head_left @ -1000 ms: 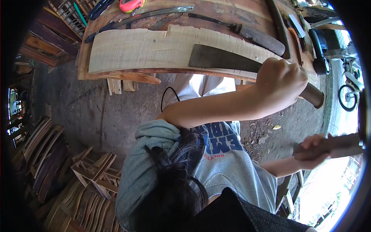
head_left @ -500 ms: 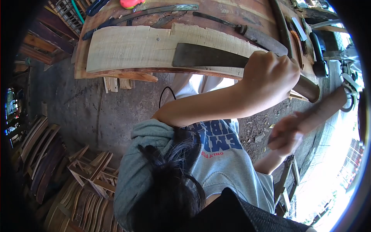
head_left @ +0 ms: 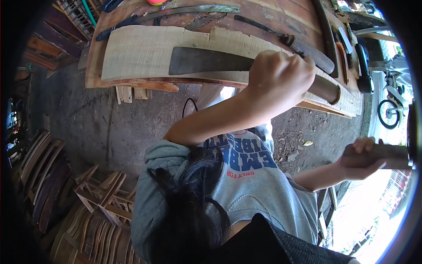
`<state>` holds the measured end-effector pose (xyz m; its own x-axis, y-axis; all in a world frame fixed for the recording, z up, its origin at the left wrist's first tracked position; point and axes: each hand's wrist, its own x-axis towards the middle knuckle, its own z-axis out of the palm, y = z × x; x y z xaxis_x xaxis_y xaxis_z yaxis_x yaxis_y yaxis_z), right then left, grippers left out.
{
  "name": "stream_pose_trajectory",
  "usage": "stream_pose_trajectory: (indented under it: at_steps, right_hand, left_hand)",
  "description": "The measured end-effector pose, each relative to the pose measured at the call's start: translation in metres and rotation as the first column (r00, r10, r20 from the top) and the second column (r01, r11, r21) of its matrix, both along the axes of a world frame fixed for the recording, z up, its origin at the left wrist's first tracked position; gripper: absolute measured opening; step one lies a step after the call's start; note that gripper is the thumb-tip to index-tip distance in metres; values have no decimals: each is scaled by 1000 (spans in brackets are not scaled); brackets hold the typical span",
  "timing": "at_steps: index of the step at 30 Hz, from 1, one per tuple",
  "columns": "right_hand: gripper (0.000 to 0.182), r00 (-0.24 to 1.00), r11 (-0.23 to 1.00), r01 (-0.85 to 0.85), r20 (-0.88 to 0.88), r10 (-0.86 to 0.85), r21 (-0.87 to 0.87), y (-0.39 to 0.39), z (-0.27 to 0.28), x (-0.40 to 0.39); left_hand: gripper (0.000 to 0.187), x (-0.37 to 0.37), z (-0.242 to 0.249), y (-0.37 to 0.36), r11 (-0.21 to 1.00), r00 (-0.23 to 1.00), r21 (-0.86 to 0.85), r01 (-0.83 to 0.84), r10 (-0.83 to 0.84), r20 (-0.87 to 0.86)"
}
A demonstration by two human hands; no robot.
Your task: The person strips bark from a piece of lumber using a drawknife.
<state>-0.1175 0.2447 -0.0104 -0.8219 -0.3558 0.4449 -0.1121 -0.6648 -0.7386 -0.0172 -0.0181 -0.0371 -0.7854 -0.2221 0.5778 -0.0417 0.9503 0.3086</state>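
Observation:
My left hand (head_left: 277, 79) is clenched around the round wooden handle of a machete (head_left: 206, 60). Its dark blade lies flat across a pale, rough-edged wooden plank (head_left: 140, 53) on the reddish workbench (head_left: 94, 75). Low at the right edge of the view, my right hand (head_left: 362, 160) grips a brown wooden club (head_left: 391, 156), held well away from the machete. My grey printed sweatshirt and dark hair fill the lower middle of the view.
More tools lie on the bench behind the plank: a long curved blade (head_left: 189, 11), a knife with a wooden handle (head_left: 303, 48) and a black tool (head_left: 364, 66). Curved wood pieces (head_left: 101, 198) are stacked on the ground at lower left. A bicycle wheel (head_left: 389, 112) stands at right.
The machete blade has slid left along the plank. My right hand swung the club up toward the machete's handle end, then dropped back down to the right.

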Motion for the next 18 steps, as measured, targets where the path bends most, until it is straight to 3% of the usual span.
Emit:
stream_pose_trajectory:
  at_steps: [3, 4, 5, 6, 8, 9, 10, 11, 12, 13, 14, 15, 16, 17, 18]
  right_hand:
    - [50, 998, 996, -30, -65, 24, -88, -54, -8, 47]
    - [36, 999, 939, 41, 2, -44, 341, -72, -10, 74]
    - [23, 990, 704, 74, 34, -138, 707, -80, -13, 88]
    - [23, 990, 706, 75, 34, -139, 705, -73, -17, 76]
    - [54, 958, 819, 281, -199, -207, 500, -51, -24, 42]
    - [54, 997, 966, 76, -21, -73, 246, -60, -4, 47]
    - [55, 990, 990, -137, -27, 136, -17, -47, -15, 29]
    - [55, 990, 990, -139, -32, 138, -16, -48, -28, 38]
    - [56, 992, 954, -52, -95, 83, 296, -53, -42, 54]
    - [57, 984, 820, 59, -173, 50, 570, -62, -54, 69]
    - [59, 967, 601, 182, -253, 35, 779, -69, -59, 81]
    - [62, 990, 660, 95, -137, 13, 745, -80, -49, 86]
    - [65, 1000, 718, 13, -25, 5, 696, -90, -37, 83]
    - [63, 991, 823, 75, 47, -123, 564, -88, -35, 76]
    - [56, 921, 916, 173, 269, -281, 362, -83, -32, 66]
  left_hand:
    - [15, 13, 5, 0, 999, 999, -5, 38, -38, -24]
    - [15, 15, 4, -3, 999, 999, -6, 36, -36, -23]
    - [16, 16, 1, -7, 1000, 999, -19, -3, 4, 44]
    - [17, 15, 0, -12, 999, 993, -34, -42, 46, 107]
    - [19, 17, -3, -20, 998, 990, -55, -44, 51, 133]
    - [20, 22, -2, -23, 999, 992, -36, -25, 29, 120]
    - [22, 26, -1, -22, 1000, 995, -20, -5, 7, 103]
    - [24, 29, 2, -21, 1000, 996, 1, -8, 8, 85]
    - [24, 29, 3, -22, 1000, 997, 0, -13, 13, 79]
    - [16, 29, 3, -24, 999, 999, -35, -9, 8, -37]
    - [14, 29, 0, -26, 998, 989, -68, -3, -7, -147]
    - [12, 28, -12, -35, 1000, 989, 14, -11, 13, -147]
    - [11, 32, -10, -43, 998, 996, -9, -60, 59, -64]
    - [12, 36, -7, -46, 997, 997, -13, -75, 75, -24]
    - [12, 39, -4, -48, 995, 995, -19, -94, 94, 17]
